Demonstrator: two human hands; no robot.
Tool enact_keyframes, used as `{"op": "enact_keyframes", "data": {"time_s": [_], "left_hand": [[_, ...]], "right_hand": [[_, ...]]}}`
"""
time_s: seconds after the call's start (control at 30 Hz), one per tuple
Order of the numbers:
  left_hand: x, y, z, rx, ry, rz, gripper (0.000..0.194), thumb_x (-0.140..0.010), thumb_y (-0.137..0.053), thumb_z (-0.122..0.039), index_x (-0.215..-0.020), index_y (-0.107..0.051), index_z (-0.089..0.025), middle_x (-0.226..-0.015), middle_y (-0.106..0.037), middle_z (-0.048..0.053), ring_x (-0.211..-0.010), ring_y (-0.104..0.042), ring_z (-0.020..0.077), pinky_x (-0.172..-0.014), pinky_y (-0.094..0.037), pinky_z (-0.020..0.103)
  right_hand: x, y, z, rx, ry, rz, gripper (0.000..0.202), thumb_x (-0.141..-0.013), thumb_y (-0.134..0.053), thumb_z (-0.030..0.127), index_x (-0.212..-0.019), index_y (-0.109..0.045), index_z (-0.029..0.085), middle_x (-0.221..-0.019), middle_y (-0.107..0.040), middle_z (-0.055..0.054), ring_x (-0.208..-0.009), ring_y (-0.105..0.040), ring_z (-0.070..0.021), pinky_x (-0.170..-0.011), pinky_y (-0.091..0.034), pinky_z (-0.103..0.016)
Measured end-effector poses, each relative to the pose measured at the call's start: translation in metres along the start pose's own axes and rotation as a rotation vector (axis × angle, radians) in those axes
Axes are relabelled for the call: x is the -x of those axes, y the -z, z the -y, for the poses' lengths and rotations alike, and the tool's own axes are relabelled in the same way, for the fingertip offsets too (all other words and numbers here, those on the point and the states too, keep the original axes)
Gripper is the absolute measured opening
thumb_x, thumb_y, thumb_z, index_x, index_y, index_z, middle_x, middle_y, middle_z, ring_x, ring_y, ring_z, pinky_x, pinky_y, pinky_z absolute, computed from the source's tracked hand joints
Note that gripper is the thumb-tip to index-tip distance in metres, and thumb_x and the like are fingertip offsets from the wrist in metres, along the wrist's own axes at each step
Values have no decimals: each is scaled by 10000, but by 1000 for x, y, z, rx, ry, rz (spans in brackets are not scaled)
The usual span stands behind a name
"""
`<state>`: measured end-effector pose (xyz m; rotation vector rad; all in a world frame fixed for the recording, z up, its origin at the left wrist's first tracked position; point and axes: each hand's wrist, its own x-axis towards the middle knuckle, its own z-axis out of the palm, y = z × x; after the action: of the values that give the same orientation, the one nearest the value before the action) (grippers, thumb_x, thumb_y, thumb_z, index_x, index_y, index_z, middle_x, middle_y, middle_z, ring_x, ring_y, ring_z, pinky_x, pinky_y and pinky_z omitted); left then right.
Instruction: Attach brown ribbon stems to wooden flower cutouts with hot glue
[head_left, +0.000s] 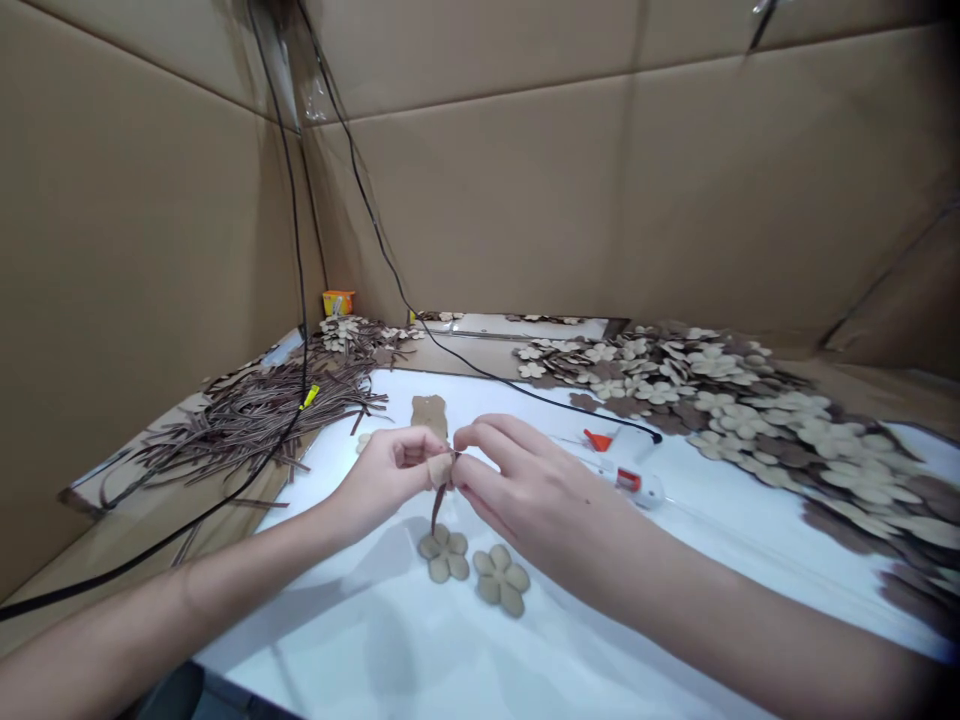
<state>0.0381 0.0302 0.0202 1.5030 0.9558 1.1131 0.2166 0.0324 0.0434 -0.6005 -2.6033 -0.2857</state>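
Both hands meet over the middle of the white board. My left hand (pixel 397 465) pinches a small beige piece (pixel 439 470), from which a dark brown strip (pixel 438 506) hangs down. Fingers of my right hand (pixel 517 480) are closed at the right edge of that same piece; what exactly lies between their tips is too small to tell. Below the hands, two beige five-petal flowers (pixel 502 580) lie side by side on the board. A tan piece (pixel 429 415) is just behind the fingers.
A heap of brown strips (pixel 255 420) spreads at the left, and many flower shapes (pixel 720 400) are piled right. A white glue gun (pixel 637 486) lies beyond my right hand. Black cables (pixel 375 225) cross the left side. Cardboard walls (pixel 480 210) enclose the white board (pixel 360 620).
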Motion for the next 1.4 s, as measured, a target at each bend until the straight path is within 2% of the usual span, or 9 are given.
{"op": "enact_keyframes", "data": {"time_s": [0.1, 0.23, 0.33, 0.5, 0.7, 0.83, 0.97, 1.1, 1.4], "left_hand": [[1, -1, -1, 48, -12, -4, 261, -712, -680, -367, -653, -584, -131, -599, -567, -16, -578, -515, 97, -564, -399, 204], [2, -2, -2, 56, -24, -22, 205, -719, -679, -322, -692, -612, -130, -619, -599, -6, -581, -547, 103, -556, -413, 201], [3, -3, -3, 6, -49, -22, 181, -730, -671, -303, -699, -631, -130, -635, -621, 6, -606, -568, 112, -578, -429, 204], [5, -1, -2, -54, -66, -6, 183, -750, -651, -304, -697, -642, -128, -632, -632, 16, -616, -579, 117, -583, -441, 203], [4, -2, 1, -7, 18, 11, 196, -708, -681, -314, -674, -652, -123, -654, -660, 36, -628, -594, 142, -608, -448, 234], [4, -1, -4, 63, 98, 91, 158, -729, -654, -277, -700, -680, -123, -690, -670, 37, -650, -589, 138, -644, -434, 235], [4, 4, -5, 66, 65, 131, 181, -778, -600, -273, -710, -685, -128, -686, -651, 28, -650, -547, 117, -624, -393, 211], [2, 8, 0, 92, 74, 175, 218, -803, -569, -320, -758, -679, -137, -727, -646, 29, -675, -542, 120, -642, -393, 221], [4, -5, -10, -4, 222, 62, 233, -688, -694, -344, -761, -687, -123, -769, -697, 76, -712, -615, 166, -631, -433, 233]], "right_hand": [[-3, 7, -1, -77, -42, -32, 96, -838, -546, 248, -813, -599, 172, -1003, -580, -97, -946, -517, -249, -776, -440, -376], [-9, 13, -13, -392, -308, -16, 283, -909, -406, 328, -732, -586, 198, -923, -594, -51, -841, -546, -174, -706, -437, -308], [-14, 8, -24, -714, -476, 43, 225, -860, -488, 399, -814, -586, 202, -866, -613, -26, -812, -564, -161, -687, -446, -286], [-16, -4, -28, -1100, -543, 85, 241, -740, -642, 400, -795, -613, 167, -781, -627, -20, -762, -582, -150, -703, -457, -276], [-13, -8, -29, -1174, -598, 80, 221, -672, -702, 367, -675, -626, 160, -718, -650, -20, -714, -600, -153, -724, -480, -302], [-13, -4, -31, -1061, -570, 80, 242, -690, -680, 394, -645, -615, 165, -710, -658, -32, -702, -609, -167, -697, -478, -304], [-14, 3, -33, -891, -531, 118, 237, -735, -634, 410, -682, -636, 179, -756, -684, -39, -744, -619, -180, -694, -462, -295], [-14, 3, -35, -904, -564, 163, 256, -745, -612, 427, -708, -630, 174, -760, -696, -51, -750, -631, -189, -657, -464, -282], [-11, -1, -36, -769, -550, 170, 185, -771, -582, 370, -732, -607, 191, -743, -673, -27, -694, -608, -165, -601, -434, -262]]}}
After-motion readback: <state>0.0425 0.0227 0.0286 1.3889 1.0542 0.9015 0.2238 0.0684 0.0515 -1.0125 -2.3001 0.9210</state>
